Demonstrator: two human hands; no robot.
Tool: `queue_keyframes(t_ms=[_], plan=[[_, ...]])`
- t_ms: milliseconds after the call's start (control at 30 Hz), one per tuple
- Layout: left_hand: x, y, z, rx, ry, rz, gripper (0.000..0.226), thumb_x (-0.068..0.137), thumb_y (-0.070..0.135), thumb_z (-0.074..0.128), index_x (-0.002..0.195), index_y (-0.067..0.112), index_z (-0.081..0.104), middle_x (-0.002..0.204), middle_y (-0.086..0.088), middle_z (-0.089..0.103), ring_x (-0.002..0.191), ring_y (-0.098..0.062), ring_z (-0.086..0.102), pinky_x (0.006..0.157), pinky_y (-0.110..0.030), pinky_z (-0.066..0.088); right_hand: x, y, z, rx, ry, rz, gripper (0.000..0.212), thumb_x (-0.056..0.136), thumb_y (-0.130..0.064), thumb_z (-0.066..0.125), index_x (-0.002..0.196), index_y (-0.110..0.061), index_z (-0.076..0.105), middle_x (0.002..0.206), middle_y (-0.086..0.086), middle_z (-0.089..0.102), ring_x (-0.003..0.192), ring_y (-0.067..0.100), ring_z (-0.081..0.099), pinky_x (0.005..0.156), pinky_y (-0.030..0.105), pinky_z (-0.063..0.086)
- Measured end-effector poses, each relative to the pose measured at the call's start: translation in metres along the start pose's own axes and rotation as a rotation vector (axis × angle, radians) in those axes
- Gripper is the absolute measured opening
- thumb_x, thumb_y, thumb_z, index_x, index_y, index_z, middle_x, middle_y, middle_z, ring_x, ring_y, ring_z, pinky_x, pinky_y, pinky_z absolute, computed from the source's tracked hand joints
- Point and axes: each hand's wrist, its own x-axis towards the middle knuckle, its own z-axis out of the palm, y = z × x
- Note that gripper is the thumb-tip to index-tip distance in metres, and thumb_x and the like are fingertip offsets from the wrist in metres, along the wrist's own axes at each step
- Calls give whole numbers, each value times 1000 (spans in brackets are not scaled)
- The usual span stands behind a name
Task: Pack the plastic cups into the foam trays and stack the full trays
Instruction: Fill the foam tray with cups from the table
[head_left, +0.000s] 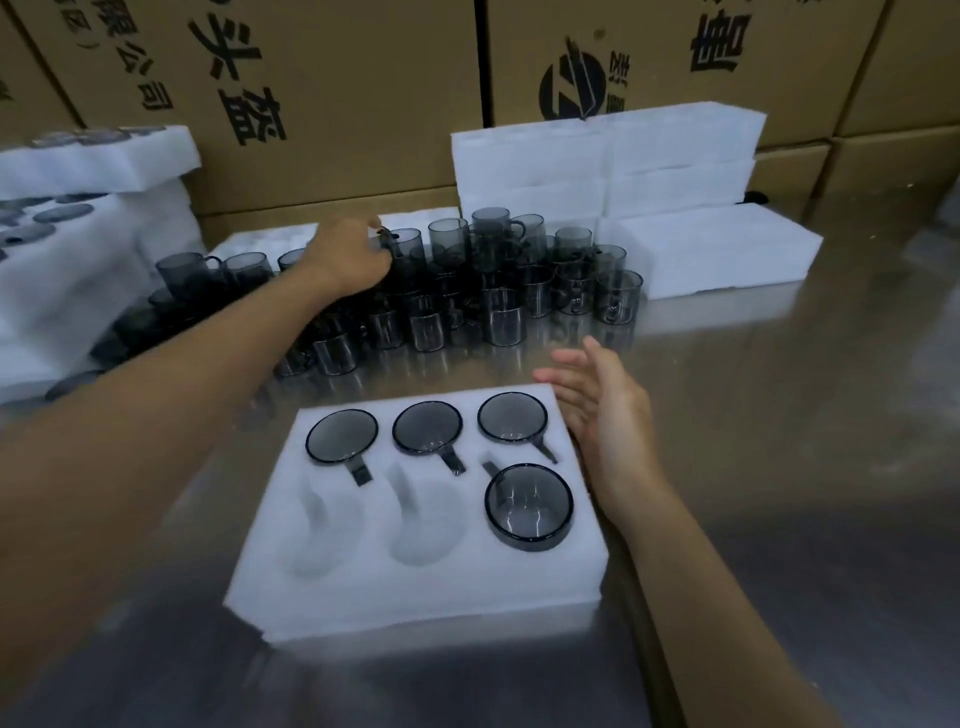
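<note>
Tray edges: foam tray (415, 597) sits mid-worktop (779, 467), two near pockets vacant.
Hands: left hand (348, 257) pinches a cup handle (387, 241); right hand (608, 410) spread beside tray.
Obstacles: crowded cups (498, 291), stacked foam (675, 208) behind.

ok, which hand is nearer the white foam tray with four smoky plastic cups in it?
Right. The right hand sits open at the white foam tray's far right corner; the left hand is off among the loose cups.
</note>
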Motion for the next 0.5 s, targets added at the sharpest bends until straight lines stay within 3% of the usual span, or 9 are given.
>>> queue_keyframes(t_ms=[200,367,500], plan=[[38,-12,32,291,-78,39,57,96,14,53,150,6,36,155,-18,35,142,-37,32,113,-49,34,5,-8,-8,165,-61,117,47,104,-44,41,105,-6,68,98,17,73,83,19,69,76,28,56],[36,-21,48,197,155,137,28,90,9,60,117,2,57,124,-19,55,116,-37,50,95,-45,43,6,-9,-9,163,-71,130,48,102,-45,42,105,-5,68,100,18,74,88,21,70,83,31,56],[23,-19,47,111,122,241,15,93,9,62,106,6,55,116,-15,56,104,-32,52,90,-42,43,6,-10,-10,181,-72,143,48,101,-45,43,106,-5,68,107,22,73,92,24,69,84,32,56]])
